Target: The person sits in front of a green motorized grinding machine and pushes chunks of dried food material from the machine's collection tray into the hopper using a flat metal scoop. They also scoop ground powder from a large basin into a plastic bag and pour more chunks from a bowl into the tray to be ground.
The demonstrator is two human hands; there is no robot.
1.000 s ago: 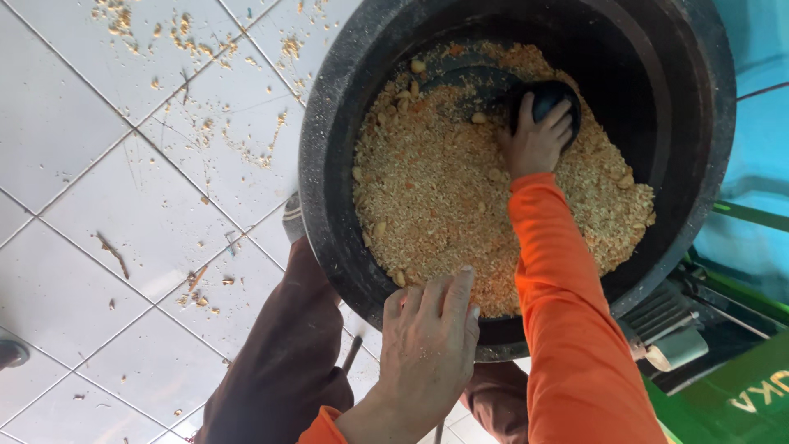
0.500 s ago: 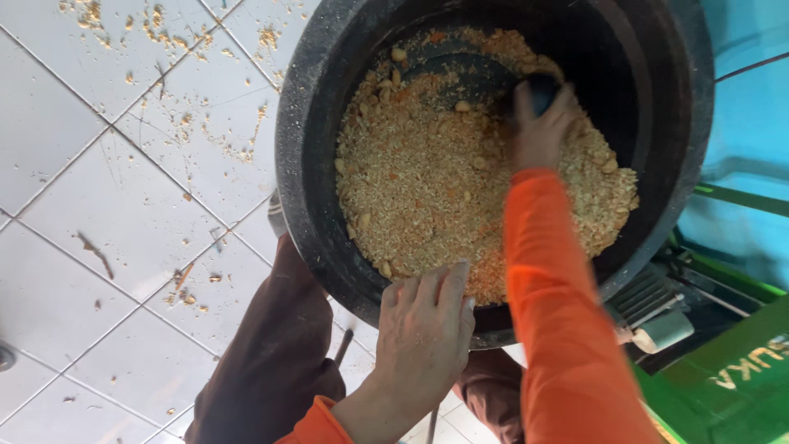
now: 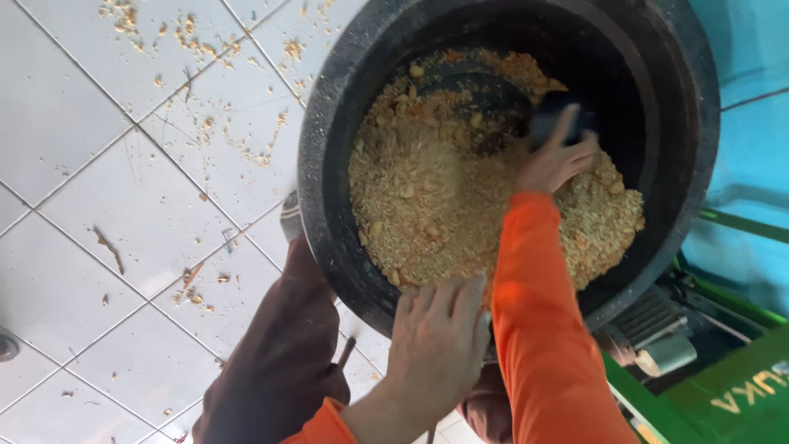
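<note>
Head-camera view, looking straight down: a large black bucket fills the upper right and stands on a white tiled floor. Coarse tan crumbs, mixed with paler lumps, cover most of its inside and are heaped toward the near wall; a patch of bare black bottom shows at the far side.

The right hand, at the end of a bright orange sleeve, reaches deep into the bucket, near its far right wall. Its fingers are clenched round a dark scoop, which is blurred and whose shape is hard to make out.

The left hand rests on the bucket's near rim, palm down, with the fingers bent over the edge and gripping it.

Below the rim, a brown trouser leg presses against the bucket's near left side.

Scattered crumbs lie on the tiles toward the top left corner and beside the bucket. A green machine frame sits at the bottom right.
</note>
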